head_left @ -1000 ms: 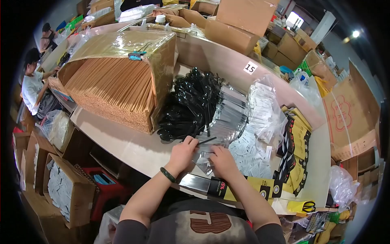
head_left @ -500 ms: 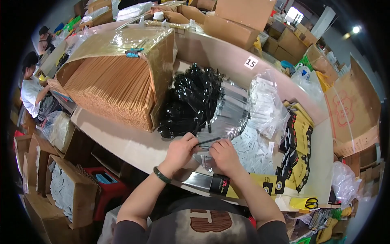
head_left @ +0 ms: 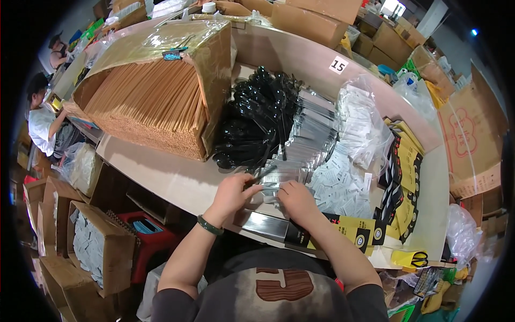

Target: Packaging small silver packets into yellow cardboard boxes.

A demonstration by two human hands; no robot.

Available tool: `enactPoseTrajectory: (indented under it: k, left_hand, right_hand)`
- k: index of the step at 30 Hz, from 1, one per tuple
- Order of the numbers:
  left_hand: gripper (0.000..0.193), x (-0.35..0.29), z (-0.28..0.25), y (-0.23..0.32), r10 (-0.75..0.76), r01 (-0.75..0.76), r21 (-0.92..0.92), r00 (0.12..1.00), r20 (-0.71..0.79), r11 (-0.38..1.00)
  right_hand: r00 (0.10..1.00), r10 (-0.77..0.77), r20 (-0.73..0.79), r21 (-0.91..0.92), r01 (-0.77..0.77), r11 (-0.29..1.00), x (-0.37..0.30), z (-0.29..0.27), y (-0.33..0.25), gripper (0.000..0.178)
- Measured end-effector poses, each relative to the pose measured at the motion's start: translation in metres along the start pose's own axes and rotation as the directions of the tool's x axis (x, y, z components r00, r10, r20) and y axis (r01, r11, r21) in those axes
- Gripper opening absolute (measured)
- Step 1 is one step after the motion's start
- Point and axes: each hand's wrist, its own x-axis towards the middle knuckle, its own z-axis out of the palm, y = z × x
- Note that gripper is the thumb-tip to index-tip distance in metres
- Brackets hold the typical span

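Observation:
Over the front edge of the table, my left hand [head_left: 234,193] is closed, with a thin black stick-like piece [head_left: 265,172] jutting from its fingers, somewhat blurred. My right hand [head_left: 296,198] pinches the end of a clear plastic sleeve [head_left: 270,191], close to the left fingertips. More clear sleeves [head_left: 314,129] lie overlapped in a row beyond the hands. To their left is a heap of glossy black plastic spoons [head_left: 255,118]. Small white printed packets [head_left: 343,180] spread to the right of my right hand.
A large carton [head_left: 217,80] packed with long thin brown pieces stands at left. Yellow-and-black packages [head_left: 405,180] line the right side. A shiny metal plate [head_left: 263,224] lies at the front edge, scissors [head_left: 419,260] at front right. Another person [head_left: 43,126] sits far left.
The black piece, formerly spanning both hands, now tilts up from my left hand. My right hand has shifted onto the clear sleeve. The whole view has shifted slightly.

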Motion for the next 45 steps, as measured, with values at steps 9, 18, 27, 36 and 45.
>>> enactPoseTrajectory:
  k: [9,18,27,36,45]
  left_hand:
    - [0.03,0.003,0.004,0.005,0.014,-0.016,-0.056,0.999,-0.044,0.998]
    - [0.024,-0.007,-0.01,0.025,0.142,-0.144,0.007,0.972,-0.189,0.99]
    - [0.012,-0.028,-0.031,0.002,0.102,-0.089,-0.148,0.991,0.088,0.985]
    - [0.019,-0.056,-0.021,-0.013,-0.074,0.052,-0.111,0.975,-0.208,0.993]
    - [0.017,-0.072,0.015,0.014,0.41,-0.421,0.101,0.905,0.113,0.902]
  right_hand:
    - [0.983,0.181,-0.044,0.202,-0.168,0.965,0.003,-0.017,0.013,0.013]
    - [0.993,-0.017,-0.12,0.113,0.031,0.993,0.013,-0.023,0.005,0.016]
    - [0.991,-0.022,-0.129,0.224,0.051,0.973,0.018,-0.028,-0.018,0.014]
    - [0.962,0.115,0.247,0.092,-0.141,0.986,-0.025,-0.004,-0.07,0.025]
    - [0.991,0.128,-0.033,0.209,-0.119,0.971,-0.073,-0.03,-0.064,0.049]
